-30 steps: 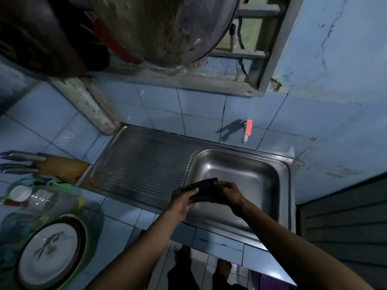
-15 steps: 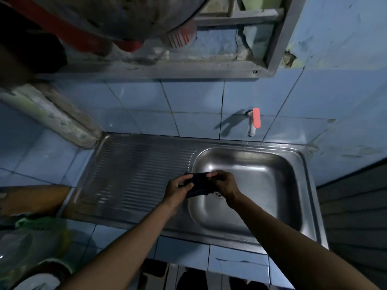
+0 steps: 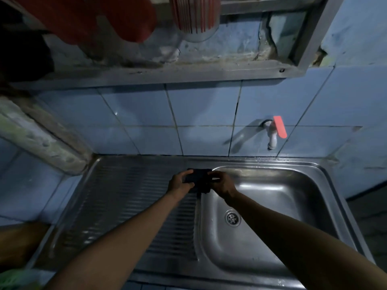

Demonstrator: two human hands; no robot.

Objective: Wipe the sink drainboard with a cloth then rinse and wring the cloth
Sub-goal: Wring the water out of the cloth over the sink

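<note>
I am seeing the left hand (image 3: 179,186) gripping the left end of a dark cloth (image 3: 198,178), fingers curled over its top edge. The right hand (image 3: 222,183) is pinching the right end of the same cloth, thumb and fingers closed on it. Both hands are holding the cloth in a bunched, roughly horizontal bundle, with a short fold hanging down from its lower edge between the wrists.

The cloth is sitting over the boundary where the ribbed drainboard (image 3: 125,201) meets the sink basin (image 3: 272,206), near the back rim of the steel unit. I cannot tell whether the cloth is touching the metal or hanging just above it. From the cloth, the drainboard is extending toward 8 o'clock and the basin toward 4 o'clock.

The drain strainer (image 3: 232,218) is lying in the basin floor at 5 o'clock from the right hand, apart from it. The white tap (image 3: 272,137) with its red lever (image 3: 280,126) is projecting from the blue tiled wall (image 3: 146,122) at 2 o'clock from the hands, well apart from them; no water stream is showing under it.

Above the tiles, a grey ledge (image 3: 167,74) is running across the wall. A red container (image 3: 129,17) and a striped cup (image 3: 194,17) are hanging at 12 o'clock, at the top edge of the view.
</note>
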